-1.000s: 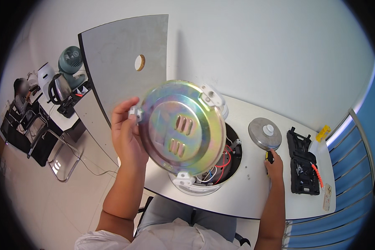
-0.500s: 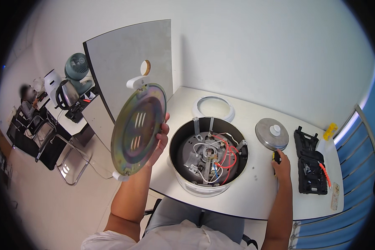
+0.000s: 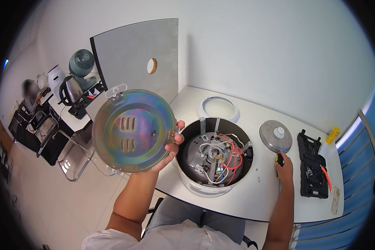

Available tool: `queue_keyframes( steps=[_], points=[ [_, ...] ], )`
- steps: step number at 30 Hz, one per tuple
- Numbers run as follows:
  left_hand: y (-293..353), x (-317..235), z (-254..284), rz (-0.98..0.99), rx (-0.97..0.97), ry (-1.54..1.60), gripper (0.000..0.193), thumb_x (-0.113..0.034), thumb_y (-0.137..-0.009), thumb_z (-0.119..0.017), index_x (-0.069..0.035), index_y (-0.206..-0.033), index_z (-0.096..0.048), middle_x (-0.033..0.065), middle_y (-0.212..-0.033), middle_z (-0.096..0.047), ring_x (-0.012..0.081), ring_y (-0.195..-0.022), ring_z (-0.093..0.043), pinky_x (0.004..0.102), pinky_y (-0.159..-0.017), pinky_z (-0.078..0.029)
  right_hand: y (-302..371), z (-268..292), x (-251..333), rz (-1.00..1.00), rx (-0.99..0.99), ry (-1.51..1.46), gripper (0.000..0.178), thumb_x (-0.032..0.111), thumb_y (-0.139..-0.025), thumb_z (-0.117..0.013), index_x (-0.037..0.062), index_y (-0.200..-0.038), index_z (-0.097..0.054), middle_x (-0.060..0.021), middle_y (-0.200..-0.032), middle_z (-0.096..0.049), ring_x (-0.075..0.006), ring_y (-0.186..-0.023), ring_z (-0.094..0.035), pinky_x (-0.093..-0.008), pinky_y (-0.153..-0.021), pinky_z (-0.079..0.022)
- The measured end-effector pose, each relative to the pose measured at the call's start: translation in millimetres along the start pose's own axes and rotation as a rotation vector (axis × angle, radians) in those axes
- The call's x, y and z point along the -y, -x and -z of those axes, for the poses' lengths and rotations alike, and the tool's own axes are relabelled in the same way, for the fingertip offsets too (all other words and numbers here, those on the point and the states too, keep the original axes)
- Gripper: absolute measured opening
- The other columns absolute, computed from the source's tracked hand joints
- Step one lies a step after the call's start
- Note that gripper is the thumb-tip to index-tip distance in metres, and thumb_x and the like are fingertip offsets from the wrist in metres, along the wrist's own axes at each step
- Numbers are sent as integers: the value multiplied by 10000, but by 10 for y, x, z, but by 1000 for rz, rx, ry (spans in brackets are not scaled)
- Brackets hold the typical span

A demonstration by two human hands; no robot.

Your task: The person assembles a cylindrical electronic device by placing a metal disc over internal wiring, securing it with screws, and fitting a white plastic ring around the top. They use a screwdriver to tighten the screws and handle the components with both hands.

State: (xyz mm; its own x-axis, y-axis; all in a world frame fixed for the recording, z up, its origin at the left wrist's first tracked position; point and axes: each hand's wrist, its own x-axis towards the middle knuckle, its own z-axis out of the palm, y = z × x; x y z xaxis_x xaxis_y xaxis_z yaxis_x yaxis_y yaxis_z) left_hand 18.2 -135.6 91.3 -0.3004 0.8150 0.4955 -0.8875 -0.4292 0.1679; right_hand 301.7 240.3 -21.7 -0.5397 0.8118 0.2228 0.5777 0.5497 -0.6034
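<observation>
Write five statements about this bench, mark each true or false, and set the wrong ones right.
1. The left hand holds the metal disc. True.
2. The right hand is empty. False: it grips a black-and-yellow tool.
3. The housing is open at the top. True.
4. The lid lies inside the housing. False: it lies on the table, between the housing and the toolbox.
5. The white ring lies beyond the housing. True.

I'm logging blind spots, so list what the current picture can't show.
All in the head view:
- Metal disc: far face, turned away from the camera.
- Yellow-and-black tool: most of its grip, covered by the right hand.
- Silver lid: underside, hidden by its top.
- Loose pieces: too small to identify.
</observation>
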Motion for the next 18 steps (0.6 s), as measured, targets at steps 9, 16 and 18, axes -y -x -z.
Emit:
queue_keyframes(
  steps=[9,16,18],
  points=[
    [29,4,29,-4,24,-26,651,-393,-849,-606,40,-1299,-423,248,-1290,-414,348,-1042,-498,319,-760,-513,24,-27,-79,50,-43,-32,598,56,-708,-671,49,-1286,-515,-177,-1088,-571,-339,-1033,-549,-389,-939,-422],
    [-98,-208,-9,-258,95,-572,642,-367,-908,-560,13,-1372,-333,317,-1307,-392,399,-1009,-586,373,-753,-561,-25,-54,-66,116,-64,-16,598,98,-689,-687,41,-1264,-536,-192,-1052,-592,-350,-1024,-561,-397,-925,-432],
    [-168,-334,-32,-312,-43,-801,523,-294,-924,-546,-9,-1336,-399,262,-1233,-486,306,-928,-627,333,-733,-561,-13,-18,-3,75,-34,-11,613,110,-705,-692,50,-1290,-519,-188,-1079,-586,-342,-1045,-555,-393,-938,-426]
  ],
)
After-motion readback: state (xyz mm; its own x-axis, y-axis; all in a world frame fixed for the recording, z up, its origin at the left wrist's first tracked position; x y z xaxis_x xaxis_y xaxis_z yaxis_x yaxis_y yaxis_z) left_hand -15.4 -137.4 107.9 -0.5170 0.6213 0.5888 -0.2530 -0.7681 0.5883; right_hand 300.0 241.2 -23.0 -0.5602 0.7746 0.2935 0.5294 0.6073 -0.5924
